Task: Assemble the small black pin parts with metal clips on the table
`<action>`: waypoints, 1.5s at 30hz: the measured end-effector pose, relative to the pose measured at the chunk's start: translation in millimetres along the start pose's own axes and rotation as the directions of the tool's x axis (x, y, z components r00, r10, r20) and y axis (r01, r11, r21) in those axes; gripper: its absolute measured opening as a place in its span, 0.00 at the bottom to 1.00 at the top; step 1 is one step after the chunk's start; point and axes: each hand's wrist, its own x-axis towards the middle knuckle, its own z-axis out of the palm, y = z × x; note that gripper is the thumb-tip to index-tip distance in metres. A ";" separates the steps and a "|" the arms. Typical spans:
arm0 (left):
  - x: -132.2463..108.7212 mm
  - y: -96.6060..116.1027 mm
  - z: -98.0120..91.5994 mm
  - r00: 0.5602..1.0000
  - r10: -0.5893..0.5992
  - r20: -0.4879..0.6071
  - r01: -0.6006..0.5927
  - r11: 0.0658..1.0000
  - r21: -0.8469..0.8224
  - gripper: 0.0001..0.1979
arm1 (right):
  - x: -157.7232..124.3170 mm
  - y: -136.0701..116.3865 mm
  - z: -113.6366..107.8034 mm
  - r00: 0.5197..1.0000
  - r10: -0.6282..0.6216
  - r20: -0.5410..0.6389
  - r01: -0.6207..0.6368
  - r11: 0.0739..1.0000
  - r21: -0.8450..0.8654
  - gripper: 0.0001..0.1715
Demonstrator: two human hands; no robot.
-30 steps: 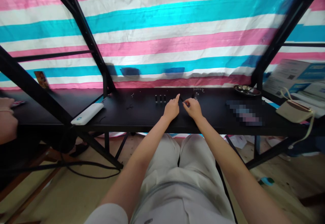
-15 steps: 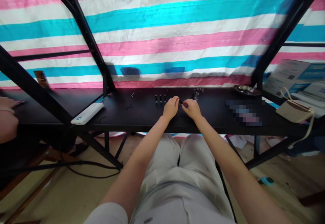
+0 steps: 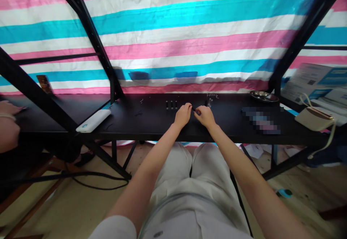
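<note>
Over the black table [image 3: 151, 125], my left hand [image 3: 183, 114] and my right hand [image 3: 205, 115] face each other, fingertips pinched and close together. Between them runs a small dark, thin piece [image 3: 193, 109], gripped from both sides; its kind is too small to make out. Just beyond my left hand, three short black cylinders with pale ends [image 3: 171, 105] stand in a row. Past my right hand lie small black and clear pieces [image 3: 209, 102] and a row of tiny whitish bits [image 3: 212, 95].
To the left lie a white power bank [image 3: 93, 121] and thin dark scraps [image 3: 138, 113]. On the right are a shiny metal dish [image 3: 263, 96], a blurred-out flat object [image 3: 260, 120] and a beige pouch [image 3: 313, 118]. Another person's hand [image 3: 9, 107] shows at far left.
</note>
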 end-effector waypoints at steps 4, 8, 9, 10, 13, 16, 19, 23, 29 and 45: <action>-0.3 -0.7 0.7 1.000 -0.025 0.003 0.025 0.999 -0.041 0.10 | 0.0 -0.5 -0.4 1.000 0.002 0.003 -0.002 1.000 -0.007 0.06; 0.7 -4.1 1.5 0.999 -0.036 0.006 0.036 0.994 -0.101 0.09 | 0.2 -1.0 -1.5 1.000 0.008 0.023 -0.008 1.000 -0.024 0.06; 1.0 -5.1 1.6 0.999 -0.032 0.007 0.032 0.993 -0.117 0.09 | 0.3 -1.1 -1.9 1.000 0.010 0.029 -0.009 1.000 -0.027 0.06; 1.3 -6.0 1.6 1.000 -0.026 0.007 0.027 0.991 -0.133 0.09 | 0.4 -1.2 -2.2 0.999 0.012 0.034 -0.011 0.999 -0.030 0.06; 1.7 -7.1 1.4 1.000 -0.017 -0.003 0.017 0.982 -0.187 0.09 | 0.7 -1.5 -2.1 0.999 0.019 0.035 -0.018 1.000 -0.023 0.06; 1.6 -6.2 1.5 0.999 -0.034 -0.023 0.028 0.971 -0.239 0.10 | 0.9 -1.7 -0.5 1.000 0.025 0.018 -0.025 1.000 -0.002 0.07; 1.6 -6.1 2.7 0.999 -0.042 -0.033 0.032 0.965 -0.261 0.11 | 1.0 -2.0 1.0 1.000 0.030 0.008 -0.030 0.999 0.011 0.08; 2.2 -9.2 5.2 1.000 0.003 -0.031 -0.011 0.965 -0.262 0.06 | 0.9 -2.3 0.9 0.999 0.036 0.010 -0.036 0.999 0.019 0.07; 6.8 -14.3 6.4 0.998 -0.060 0.036 0.068 0.957 -0.281 0.07 | -0.2 -1.0 2.8 0.998 0.024 0.052 -0.027 0.997 0.068 0.06; 28.8 -21.3 1.5 0.832 -0.548 0.087 0.520 0.825 0.223 0.09 | -0.9 1.9 10.9 0.982 0.019 0.190 -0.045 0.990 0.132 0.13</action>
